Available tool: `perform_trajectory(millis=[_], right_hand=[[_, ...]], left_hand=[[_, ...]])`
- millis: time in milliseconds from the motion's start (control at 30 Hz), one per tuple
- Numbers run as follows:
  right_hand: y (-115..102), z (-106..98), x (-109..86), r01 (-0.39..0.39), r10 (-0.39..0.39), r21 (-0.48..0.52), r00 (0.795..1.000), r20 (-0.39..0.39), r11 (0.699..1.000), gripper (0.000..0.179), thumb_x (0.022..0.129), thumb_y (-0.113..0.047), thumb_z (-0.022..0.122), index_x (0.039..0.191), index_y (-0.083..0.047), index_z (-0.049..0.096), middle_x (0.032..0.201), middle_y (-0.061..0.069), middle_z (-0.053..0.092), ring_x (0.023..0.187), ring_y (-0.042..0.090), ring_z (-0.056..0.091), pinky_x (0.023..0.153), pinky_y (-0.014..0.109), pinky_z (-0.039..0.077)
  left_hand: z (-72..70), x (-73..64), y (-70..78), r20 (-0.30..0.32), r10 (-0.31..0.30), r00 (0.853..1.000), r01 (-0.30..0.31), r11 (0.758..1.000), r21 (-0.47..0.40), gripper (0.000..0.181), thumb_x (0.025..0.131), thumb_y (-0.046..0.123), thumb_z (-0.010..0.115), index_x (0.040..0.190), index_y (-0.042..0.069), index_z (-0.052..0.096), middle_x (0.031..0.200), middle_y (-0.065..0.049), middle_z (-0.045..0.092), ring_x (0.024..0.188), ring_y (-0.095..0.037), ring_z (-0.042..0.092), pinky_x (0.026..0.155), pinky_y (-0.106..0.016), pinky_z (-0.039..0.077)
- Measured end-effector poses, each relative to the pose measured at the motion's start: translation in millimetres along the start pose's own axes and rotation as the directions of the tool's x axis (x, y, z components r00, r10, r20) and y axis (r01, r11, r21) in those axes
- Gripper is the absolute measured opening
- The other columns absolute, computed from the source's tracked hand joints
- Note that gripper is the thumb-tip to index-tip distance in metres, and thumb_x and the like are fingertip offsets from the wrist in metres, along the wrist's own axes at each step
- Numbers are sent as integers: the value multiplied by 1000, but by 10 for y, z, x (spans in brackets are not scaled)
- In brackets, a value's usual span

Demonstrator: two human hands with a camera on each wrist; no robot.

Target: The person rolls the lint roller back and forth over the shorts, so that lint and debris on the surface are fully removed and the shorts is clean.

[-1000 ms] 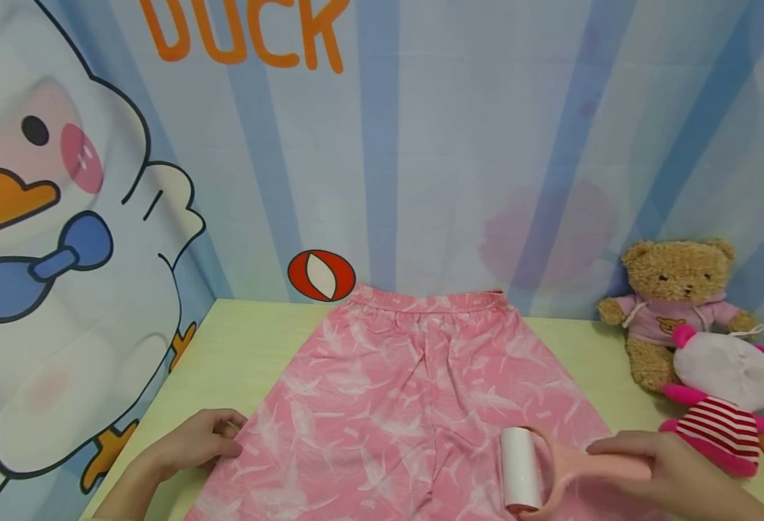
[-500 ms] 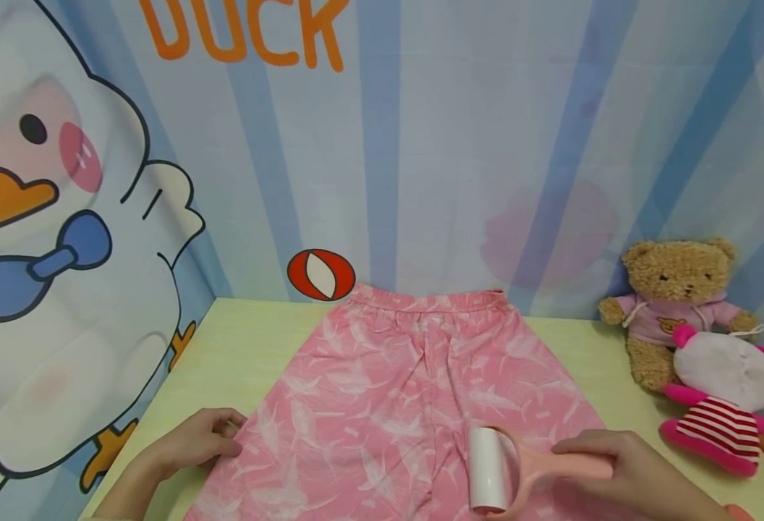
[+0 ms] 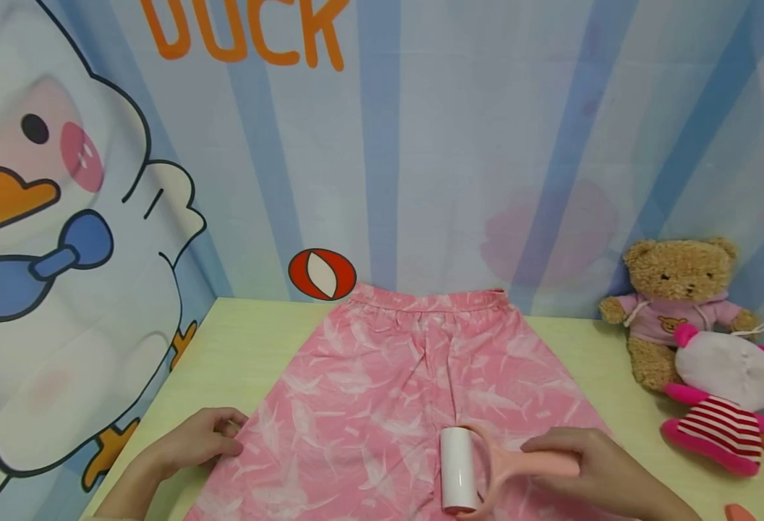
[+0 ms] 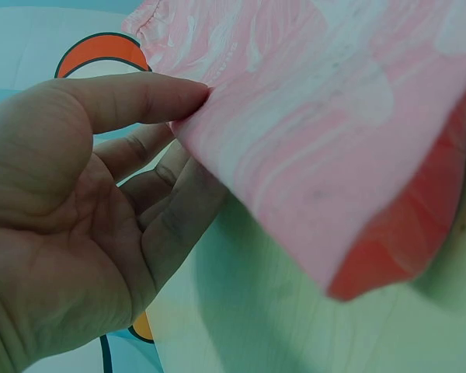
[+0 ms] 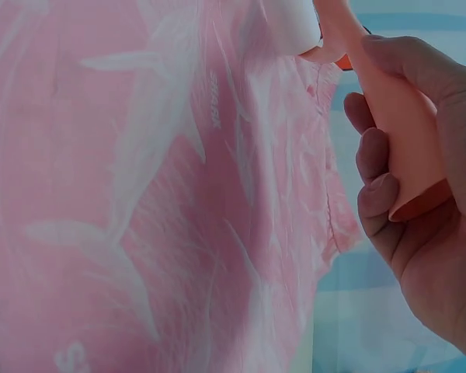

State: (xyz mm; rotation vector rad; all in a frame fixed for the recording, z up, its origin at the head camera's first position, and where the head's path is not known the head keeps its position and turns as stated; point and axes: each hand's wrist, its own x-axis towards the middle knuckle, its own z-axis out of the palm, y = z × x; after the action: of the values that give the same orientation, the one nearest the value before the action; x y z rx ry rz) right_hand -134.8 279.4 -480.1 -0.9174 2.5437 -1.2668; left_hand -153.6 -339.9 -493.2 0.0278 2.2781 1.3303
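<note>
A pink garment (image 3: pixel 356 405) with a white shark print and gathered waistband lies spread on the table, waistband toward the back wall; it looks like shorts or a skirt. My left hand (image 3: pixel 193 441) pinches its left edge, thumb on top and fingers underneath; in the left wrist view the cloth edge (image 4: pixel 295 194) is lifted off the tabletop. Curled round the peach handle of a lint roller (image 3: pixel 458 470), my right hand (image 3: pixel 590 467) holds it over the garment's lower middle. The roller's white cylinder appears to rest on the cloth near the centre seam.
At the right stand a brown teddy bear (image 3: pixel 678 311) in a pink hoodie and a pink-and-white plush toy (image 3: pixel 720 398) leaning before it. A peach-orange piece (image 3: pixel 738 512) shows at the lower right edge. A duck-print cloth (image 3: pixel 434 145) hangs behind the pale table (image 3: pixel 252 340).
My right hand has moved the lint roller leftward across the garment to its middle seam. The peach-orange piece at the lower right has come into view. My left hand has stayed put.
</note>
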Motion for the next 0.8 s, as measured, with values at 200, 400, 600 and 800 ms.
perform_trajectory(millis=[200, 400, 600, 800], right_hand=[[-15, -12, 36, -76, 76, -15, 995, 60, 997, 32, 91, -28, 82, 122, -25, 75, 110, -11, 74, 87, 6, 67, 77, 27, 55], [-16, -25, 24, -41, 40, 26, 998, 46, 999, 34, 90, -20, 82, 123, -21, 74, 109, -8, 75, 86, 7, 67, 75, 28, 56], [-66, -56, 46, -31, 33, 17, 993, -114, 999, 35, 89, -15, 84, 122, -18, 75, 108, -4, 75, 84, 8, 66, 72, 28, 55], [-93, -174, 134, -244, 202, -79, 915, -350, 967, 44, 88, -32, 85, 128, -19, 73, 121, 6, 73, 91, 11, 67, 71, 29, 53]], left_hand=[[-1, -1, 0, 6, 4, 1000, -4, 1000, -7, 30, 93, 6, 71, 119, -4, 64, 92, -10, 64, 78, -25, 64, 70, -38, 57], [-5, -2, 10, 4, 2, 1000, -2, 1000, -9, 29, 92, 6, 71, 119, -4, 64, 92, -10, 64, 78, -25, 64, 70, -38, 57], [-13, -3, 16, 6, 1, 1000, -1, 1000, -9, 29, 92, 6, 70, 119, -4, 64, 93, -10, 64, 78, -24, 64, 69, -36, 57], [-10, 1, 5, 12, 0, 1000, 0, 1000, -13, 29, 92, 5, 69, 120, -4, 64, 93, -10, 64, 78, -24, 63, 69, -37, 57]])
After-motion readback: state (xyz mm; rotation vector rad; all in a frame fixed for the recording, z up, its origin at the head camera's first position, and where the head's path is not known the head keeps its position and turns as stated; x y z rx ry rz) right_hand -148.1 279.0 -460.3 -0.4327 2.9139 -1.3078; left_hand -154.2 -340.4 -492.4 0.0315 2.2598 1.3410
